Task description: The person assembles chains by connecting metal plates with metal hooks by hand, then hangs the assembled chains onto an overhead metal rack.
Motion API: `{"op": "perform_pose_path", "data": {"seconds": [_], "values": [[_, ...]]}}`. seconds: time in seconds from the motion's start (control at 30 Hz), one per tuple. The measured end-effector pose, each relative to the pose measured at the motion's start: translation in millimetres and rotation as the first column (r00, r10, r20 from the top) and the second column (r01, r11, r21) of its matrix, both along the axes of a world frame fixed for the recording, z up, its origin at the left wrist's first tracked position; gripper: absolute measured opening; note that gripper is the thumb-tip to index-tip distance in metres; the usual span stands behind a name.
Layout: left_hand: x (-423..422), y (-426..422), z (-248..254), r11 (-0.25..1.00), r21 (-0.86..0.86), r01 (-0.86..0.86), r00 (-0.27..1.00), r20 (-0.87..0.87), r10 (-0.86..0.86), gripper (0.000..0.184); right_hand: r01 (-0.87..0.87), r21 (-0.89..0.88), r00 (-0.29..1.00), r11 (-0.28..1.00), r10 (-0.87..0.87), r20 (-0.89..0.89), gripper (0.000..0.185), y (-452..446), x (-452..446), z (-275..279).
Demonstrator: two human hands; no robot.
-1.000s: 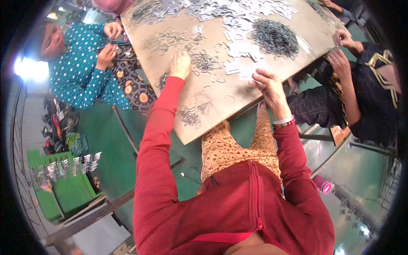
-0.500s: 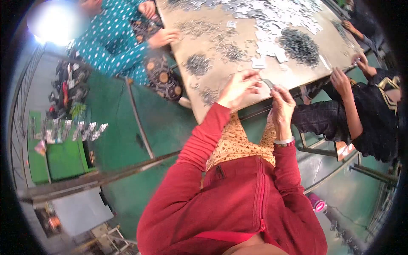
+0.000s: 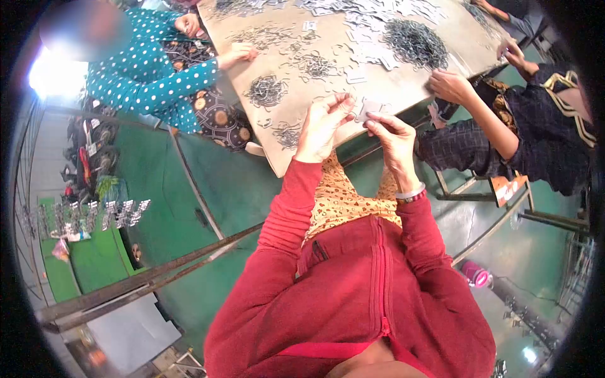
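My right hand pinches a small flat grey metal plate between thumb and fingertips, above the table's near edge. Just left of the plate is my left hand, its thumb and fingertips drawn together. Whatever they hold, if anything, is too small to make out. Small piles of thin metal pieces lie near my left hand: a dark pile, a looser one by the corner and another farther back. A big dark pile of similar pieces sits beyond my right hand.
Many flat light-grey plates spread over the back of the table. A person in a dotted teal top sits at the left, a hand on the table edge. A person in dark clothes is at the right, beside a metal-framed stool.
The view has shifted, so the table sits farther left and higher. My left fingers have drawn together from a looser spread. The plate in my right hand now shows its flat face.
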State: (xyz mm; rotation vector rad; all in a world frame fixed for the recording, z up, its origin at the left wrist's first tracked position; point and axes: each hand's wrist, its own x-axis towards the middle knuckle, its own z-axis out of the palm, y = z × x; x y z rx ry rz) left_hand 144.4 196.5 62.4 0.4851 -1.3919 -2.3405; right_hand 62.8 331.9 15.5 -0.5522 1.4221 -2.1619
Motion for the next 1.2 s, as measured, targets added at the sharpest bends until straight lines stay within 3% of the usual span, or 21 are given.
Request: {"op": "perform_pose_path", "data": {"seconds": [0.07,0.47,0.63,0.7,0.73,0.77,0.8,0.83,0.9,0.97,1.0,1.1,1.13,1.2], "values": [[-3,0,-3,1.000,-0.016,0.024,1.000,0.020,-0.024,0.024,-0.007,-0.062,1.000,0.998,0.008,0.014,0.020,-2,3,-4],[-10,2,-4,0.997,0.003,0.081,0.996,0.030,-0.081,0.019,0.060,-0.046,0.996,0.997,-0.063,-0.057,0.013,-3,4,-6],[-8,23,4,0.997,-0.002,-0.071,0.997,-0.010,0.071,0.014,0.142,0.091,0.876,0.986,-0.083,-0.475,0.011,3,2,-1],[-4,31,7,0.978,-0.088,-0.187,0.981,0.025,0.190,0.013,-0.051,0.091,0.932,0.995,0.080,-0.355,0.012,8,-2,5],[-3,30,-2,0.928,-0.268,-0.260,0.965,-0.056,0.255,0.011,-0.066,0.100,0.927,0.993,0.098,-0.363,0.013,11,-10,7],[-1,31,0,0.915,-0.286,-0.283,0.959,-0.077,0.273,0.011,-0.083,0.111,0.922,0.990,0.119,-0.369,0.014,15,-21,6],[3,33,1,0.903,-0.300,-0.309,0.951,-0.097,0.293,0.010,-0.113,0.087,0.979,0.990,0.126,-0.163,0.014,16,-34,2],[6,35,1,0.889,-0.311,-0.337,0.941,-0.117,0.316,0.010,-0.118,0.268,0.978,0.956,0.158,-0.134,0.017,12,-51,3],[13,35,-2,0.874,-0.373,-0.313,0.948,-0.059,0.314,0.008,-0.003,0.383,0.898,0.924,0.171,-0.405,0.021,-23,-72,1],[18,36,-8,0.861,-0.397,-0.319,0.946,-0.085,0.311,0.009,0.173,0.419,0.538,0.891,0.271,-0.798,0.027,-61,-100,-29],[21,37,-7,0.868,-0.382,-0.317,0.947,-0.069,0.315,0.008,0.293,0.469,0.312,0.833,0.381,-0.870,0.028,-75,-107,-26],[24,35,-11,0.877,-0.343,-0.337,0.941,-0.117,0.316,0.008,0.412,0.526,0.097,0.744,0.538,-0.837,0.027,-107,-132,-51],[26,34,-10,0.870,-0.366,-0.331,0.944,-0.112,0.311,0.007,0.397,0.444,0.058,0.804,0.460,-0.886,0.028,-106,-133,-54],[25,31,-10,0.878,-0.351,-0.324,0.946,-0.128,0.298,0.007,0.405,0.477,0.094,0.780,0.483,-0.871,0.030,-108,-140,-59]]}}
